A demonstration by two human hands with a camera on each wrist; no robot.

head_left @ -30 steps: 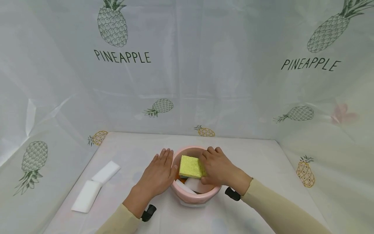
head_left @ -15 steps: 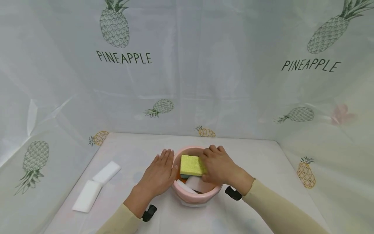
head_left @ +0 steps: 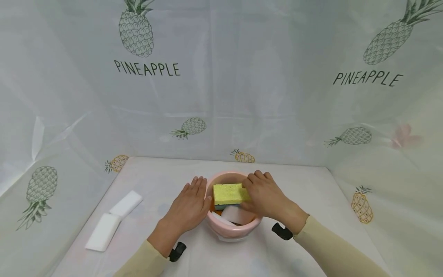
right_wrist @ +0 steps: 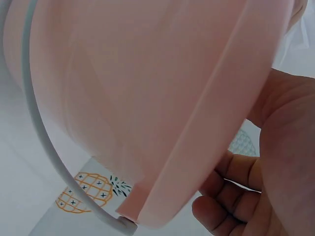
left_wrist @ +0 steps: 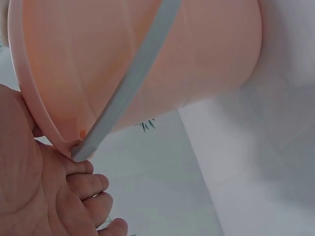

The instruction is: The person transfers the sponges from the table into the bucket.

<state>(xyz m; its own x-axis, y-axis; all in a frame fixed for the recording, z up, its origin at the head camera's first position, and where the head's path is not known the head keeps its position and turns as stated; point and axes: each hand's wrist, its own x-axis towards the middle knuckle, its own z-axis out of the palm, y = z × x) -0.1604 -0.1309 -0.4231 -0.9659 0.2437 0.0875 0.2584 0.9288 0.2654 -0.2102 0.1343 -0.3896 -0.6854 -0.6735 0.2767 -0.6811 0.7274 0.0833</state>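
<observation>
A pink bucket point(head_left: 228, 231) stands on the table in the head view. Inside it, a yellow sponge point(head_left: 226, 193) with a dark green underside lies over a pale rounded piece point(head_left: 237, 214) and a white piece point(head_left: 221, 219). My right hand point(head_left: 268, 194) reaches over the right rim and grips the sponge's right end, its thumb hidden. Straight-fingered, my left hand point(head_left: 188, 206) rests against the bucket's left rim. The left wrist view shows that palm point(left_wrist: 44, 182) beside the joint of the grey handle point(left_wrist: 128, 83).
Two white foam-like blocks, one farther point(head_left: 126, 204) and one nearer point(head_left: 103, 232), lie end to end on the left of the table. A pineapple-printed sheet point(head_left: 270, 96) hangs behind and at the sides. Something orange shows under the sponge.
My right hand has shifted slightly to the right. The sponge's near edge has lifted into a tilt, showing more green underside. My left hand stays against the bucket.
</observation>
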